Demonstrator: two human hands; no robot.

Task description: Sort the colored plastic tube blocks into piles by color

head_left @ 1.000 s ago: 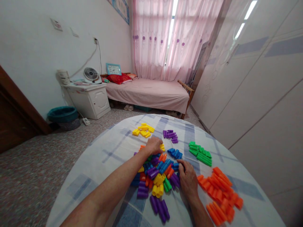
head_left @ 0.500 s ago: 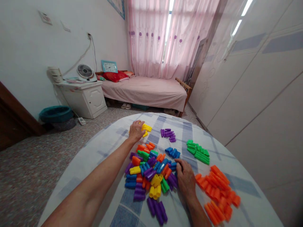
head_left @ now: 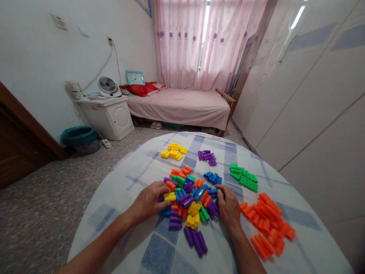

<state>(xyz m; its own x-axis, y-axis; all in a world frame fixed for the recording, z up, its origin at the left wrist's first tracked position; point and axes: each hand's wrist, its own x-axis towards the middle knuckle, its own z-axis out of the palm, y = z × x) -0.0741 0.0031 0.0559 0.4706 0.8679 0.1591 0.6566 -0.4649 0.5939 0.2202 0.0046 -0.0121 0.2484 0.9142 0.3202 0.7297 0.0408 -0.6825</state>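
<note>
A mixed pile of coloured plastic tube pieces (head_left: pixel 190 201) lies in the middle of a round table with a checked cloth (head_left: pixel 134 179). My left hand (head_left: pixel 148 202) rests at the pile's left edge, fingers curled on a yellow piece (head_left: pixel 170 197). My right hand (head_left: pixel 229 207) lies palm down at the pile's right edge, fingers bent by some blue pieces (head_left: pixel 213 191); what they hold is hidden. Sorted groups lie around: yellow (head_left: pixel 173 151), purple (head_left: pixel 208 156), blue (head_left: pixel 213 177), green (head_left: pixel 243 177) and orange (head_left: pixel 268 224).
Three purple pieces (head_left: pixel 195 240) lie near the table's front. Beyond the table stand a pink bed (head_left: pixel 182 107), a white cabinet (head_left: pixel 107 116) with a fan (head_left: pixel 107 85), a teal basin (head_left: pixel 78 136) on the floor, and a white wardrobe (head_left: pixel 302 95) at right.
My left hand went out to the yellow group at the far side, then came back to the mixed pile's left edge. The right hand has stayed at the pile.
</note>
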